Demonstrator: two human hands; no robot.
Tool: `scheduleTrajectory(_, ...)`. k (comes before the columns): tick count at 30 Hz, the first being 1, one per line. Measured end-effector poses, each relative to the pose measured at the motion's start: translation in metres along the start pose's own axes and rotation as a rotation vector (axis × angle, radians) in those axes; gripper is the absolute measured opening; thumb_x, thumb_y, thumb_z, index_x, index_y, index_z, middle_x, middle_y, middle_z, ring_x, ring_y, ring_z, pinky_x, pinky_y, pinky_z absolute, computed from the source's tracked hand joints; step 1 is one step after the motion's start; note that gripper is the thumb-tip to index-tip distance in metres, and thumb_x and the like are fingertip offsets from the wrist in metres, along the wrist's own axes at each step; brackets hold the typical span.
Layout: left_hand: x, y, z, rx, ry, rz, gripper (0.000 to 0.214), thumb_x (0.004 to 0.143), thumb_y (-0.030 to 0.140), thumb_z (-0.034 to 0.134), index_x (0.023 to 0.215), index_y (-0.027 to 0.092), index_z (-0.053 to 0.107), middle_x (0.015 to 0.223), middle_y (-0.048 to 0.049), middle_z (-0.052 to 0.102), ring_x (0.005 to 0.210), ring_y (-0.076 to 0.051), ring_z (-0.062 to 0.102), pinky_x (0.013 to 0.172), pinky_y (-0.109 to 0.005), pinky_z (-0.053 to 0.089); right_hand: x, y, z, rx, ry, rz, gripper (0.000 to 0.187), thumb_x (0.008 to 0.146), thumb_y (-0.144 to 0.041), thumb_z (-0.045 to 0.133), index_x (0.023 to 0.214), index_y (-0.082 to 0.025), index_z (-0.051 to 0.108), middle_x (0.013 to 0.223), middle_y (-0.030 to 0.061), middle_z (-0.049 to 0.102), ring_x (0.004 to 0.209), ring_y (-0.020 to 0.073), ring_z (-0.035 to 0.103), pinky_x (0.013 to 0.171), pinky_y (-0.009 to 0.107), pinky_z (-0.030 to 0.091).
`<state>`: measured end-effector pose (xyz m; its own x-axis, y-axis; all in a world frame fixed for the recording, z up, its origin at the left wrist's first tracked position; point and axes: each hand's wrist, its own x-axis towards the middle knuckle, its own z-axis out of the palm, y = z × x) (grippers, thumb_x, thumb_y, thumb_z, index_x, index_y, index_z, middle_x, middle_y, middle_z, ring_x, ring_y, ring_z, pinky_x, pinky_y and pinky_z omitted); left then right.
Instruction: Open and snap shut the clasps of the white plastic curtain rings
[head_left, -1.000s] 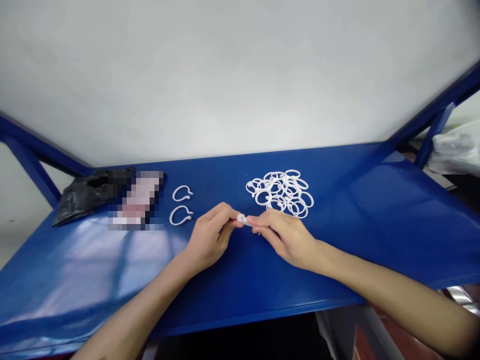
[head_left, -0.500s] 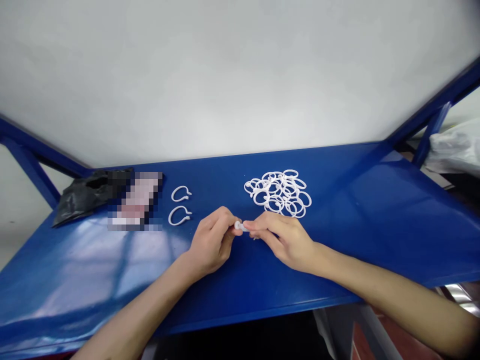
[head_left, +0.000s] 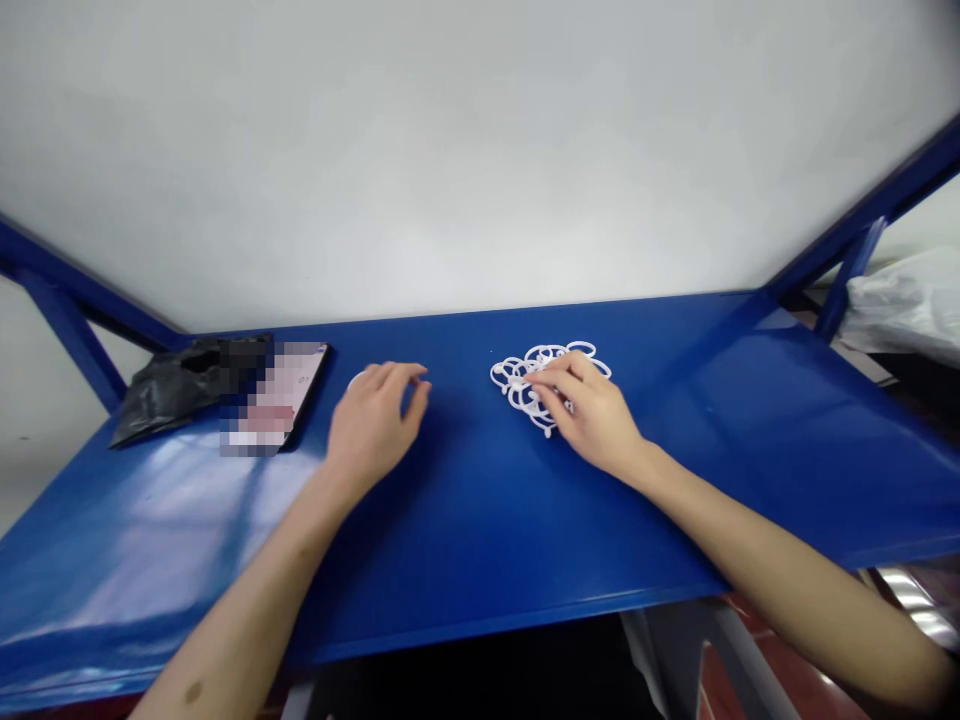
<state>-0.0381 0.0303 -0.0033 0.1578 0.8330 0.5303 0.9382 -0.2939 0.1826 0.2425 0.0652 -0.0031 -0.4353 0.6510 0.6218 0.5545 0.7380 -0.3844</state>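
Observation:
My left hand (head_left: 376, 415) hovers over the left middle of the blue table, thumb and fingers apart, with nothing visible between them. Under and behind it, the edge of a white plastic curtain ring (head_left: 358, 380) peeks out; the rest of that spot is hidden by the hand. On the right, my right hand (head_left: 589, 410) reaches over a loose pile of white curtain rings (head_left: 517, 372), its fingertips at the rings and a gap showing between thumb and index finger. The palm covers part of the pile.
A phone (head_left: 281, 395), partly pixelated, lies left of my left hand, beside a crumpled black plastic bag (head_left: 187, 385). The blue table (head_left: 465, 560) meets a pale wall (head_left: 480, 160) at the back. Blue frame bars rise at both sides, with a clear plastic bag (head_left: 911, 305) beyond the right one.
My hands have parted from the small white piece they held together. The left moved left over the separate open rings; the right moved up onto the pile.

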Motion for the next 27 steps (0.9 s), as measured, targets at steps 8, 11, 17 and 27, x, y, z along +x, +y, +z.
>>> scheduleTrajectory(8, -0.005, -0.053, -0.004, 0.211, -0.291, -0.175, 0.036, 0.09, 0.024, 0.051, 0.124, 0.015, 0.061, 0.107, -0.0149, 0.067, 0.101, -0.034, 0.062, 0.084, -0.046, 0.049, 0.011, 0.032, -0.013, -0.275, -0.001, 0.069, 0.016, 0.098, -0.027, 0.055, 0.103, -0.019, 0.067, 0.09, 0.0082, 0.071, 0.087, 0.0255, 0.057, 0.074, 0.039, 0.05)
scheduleTrajectory(11, -0.005, -0.052, 0.0, 0.235, -0.312, -0.17, 0.036, 0.092, 0.027, 0.047, 0.122, 0.019, 0.065, 0.106, -0.0139, 0.066, 0.1, -0.032, 0.062, 0.083, -0.044, 0.05, 0.01, 0.034, -0.012, -0.313, 0.012, 0.049, 0.017, 0.098, -0.027, 0.056, 0.106, -0.017, 0.067, 0.091, 0.0092, 0.069, 0.087, 0.0263, 0.054, 0.078, 0.041, 0.05)
scheduleTrajectory(17, -0.005, -0.054, 0.006, 0.2, -0.266, -0.119, 0.032, 0.093, 0.026, 0.044, 0.11, 0.018, 0.07, 0.101, -0.0126, 0.069, 0.094, -0.03, 0.062, 0.081, -0.043, 0.05, 0.009, 0.021, -0.01, -0.263, 0.023, 0.013, 0.019, 0.098, -0.029, 0.056, 0.109, -0.017, 0.068, 0.094, 0.0096, 0.07, 0.088, 0.0262, 0.055, 0.08, 0.042, 0.05)
scheduleTrajectory(27, 0.0, 0.011, -0.012, -0.153, -0.17, 0.187, 0.022, 0.101, 0.031, 0.05, 0.111, 0.021, 0.067, 0.098, -0.0055, 0.073, 0.091, -0.021, 0.063, 0.085, -0.037, 0.05, -0.002, -0.014, -0.003, -0.101, -0.073, -0.159, 0.024, 0.098, -0.023, 0.056, 0.122, -0.018, 0.061, 0.102, 0.0092, 0.072, 0.093, 0.0248, 0.06, 0.083, 0.042, 0.052)
